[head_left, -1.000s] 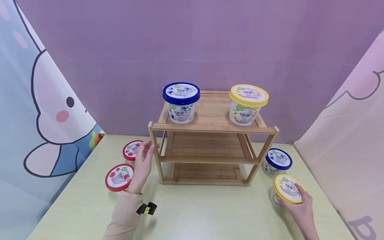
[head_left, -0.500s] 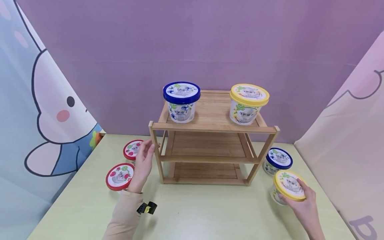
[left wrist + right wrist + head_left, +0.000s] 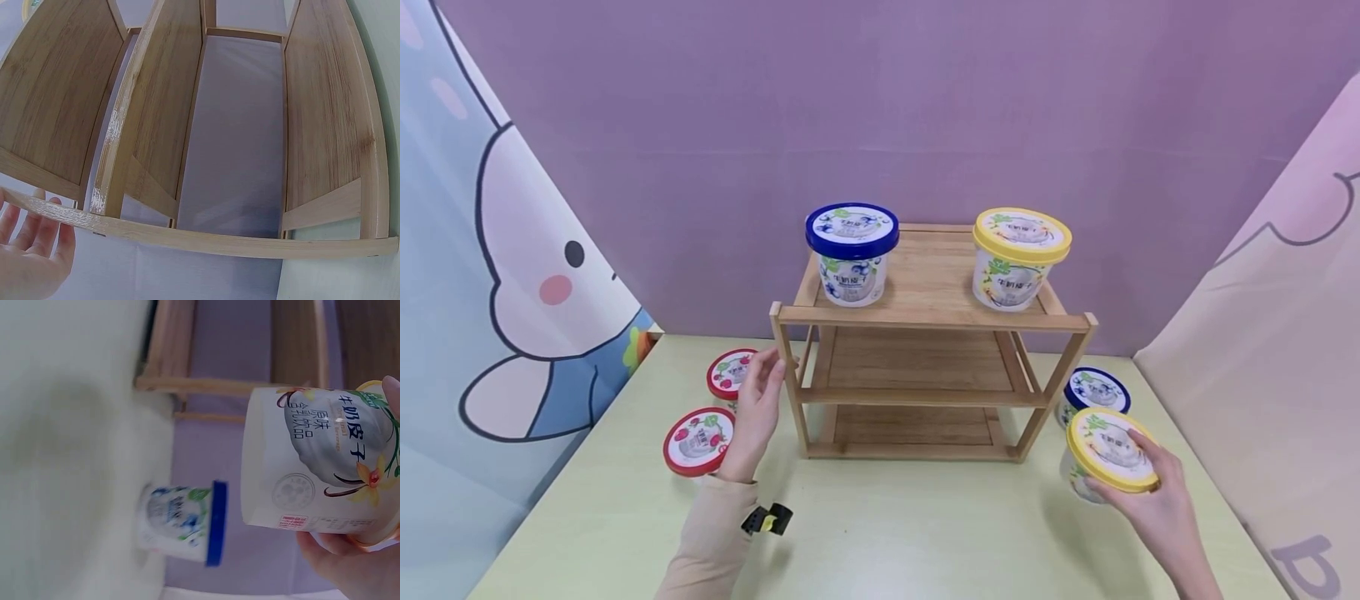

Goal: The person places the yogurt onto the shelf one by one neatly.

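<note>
My right hand grips a white tub with a yellow lid, thumb and fingers at either side of the lid. Seen from the right wrist, this yellow-lidded tub is raised off the table, its vanilla-flower print facing the camera. My left hand holds the left front post of a three-tier wooden shelf. The left wrist view has the fingers passing behind that post, tips showing past it. On the top tier stand a blue-lidded tub, left, and another yellow-lidded tub, right.
Two red-lidded tubs stand on the pale green table left of the shelf, partly behind my left forearm. Another blue-lidded tub stands right of the shelf, just behind the held tub. A purple backdrop rises behind.
My right hand has lifted the yellow-lidded tub off the table and moved it slightly left and away from me, so it now overlaps the blue-lidded tub. My left hand stays put.
</note>
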`<state>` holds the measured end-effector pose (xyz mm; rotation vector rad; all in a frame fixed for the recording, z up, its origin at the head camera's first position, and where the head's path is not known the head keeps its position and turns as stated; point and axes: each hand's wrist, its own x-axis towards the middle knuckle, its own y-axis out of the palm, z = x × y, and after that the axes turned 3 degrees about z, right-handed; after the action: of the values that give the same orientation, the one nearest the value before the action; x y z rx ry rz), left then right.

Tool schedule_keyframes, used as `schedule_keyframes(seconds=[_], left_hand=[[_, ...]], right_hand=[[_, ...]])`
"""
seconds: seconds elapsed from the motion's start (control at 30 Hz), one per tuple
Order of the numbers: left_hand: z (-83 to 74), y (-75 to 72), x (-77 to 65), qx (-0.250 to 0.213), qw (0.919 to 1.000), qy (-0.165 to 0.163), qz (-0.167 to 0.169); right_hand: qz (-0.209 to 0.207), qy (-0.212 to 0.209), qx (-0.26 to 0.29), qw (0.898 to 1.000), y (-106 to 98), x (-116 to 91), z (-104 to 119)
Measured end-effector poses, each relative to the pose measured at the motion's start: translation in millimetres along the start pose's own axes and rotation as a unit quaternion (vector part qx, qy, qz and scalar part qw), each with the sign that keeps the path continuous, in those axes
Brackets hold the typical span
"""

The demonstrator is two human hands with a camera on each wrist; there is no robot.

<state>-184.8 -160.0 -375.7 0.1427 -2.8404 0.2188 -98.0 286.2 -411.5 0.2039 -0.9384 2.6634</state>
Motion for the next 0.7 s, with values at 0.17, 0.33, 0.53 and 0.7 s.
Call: schedule_keyframes(seconds=[0.17, 0.33, 0.53, 0.7], left_hand=[[-0.5, 0.3, -0.2, 0.001, 1.0000, -0.002, -0.002], [0.0, 0.4, 0.0, 0.000, 1.0000, -0.004, -0.003], [-1.8, 0.3, -1.0, -0.002, 1.0000, -0.007, 0.000], [-1.7, 0.0, -0.8, -0.007, 1.0000, -0.004, 0.002]], right_hand=[[0.001, -0.041, 0.009, 0.999, 3.1, -2.0, 17.9], [0.009, -0.076, 0.018, 0.997, 8.4, -4.9, 36.3], [0.015, -0.119, 0.031, 0.992, 18.0, -6.1, 57.3], [0.024, -0.152, 0.051, 0.987, 25.5, -4.9, 74.7]])
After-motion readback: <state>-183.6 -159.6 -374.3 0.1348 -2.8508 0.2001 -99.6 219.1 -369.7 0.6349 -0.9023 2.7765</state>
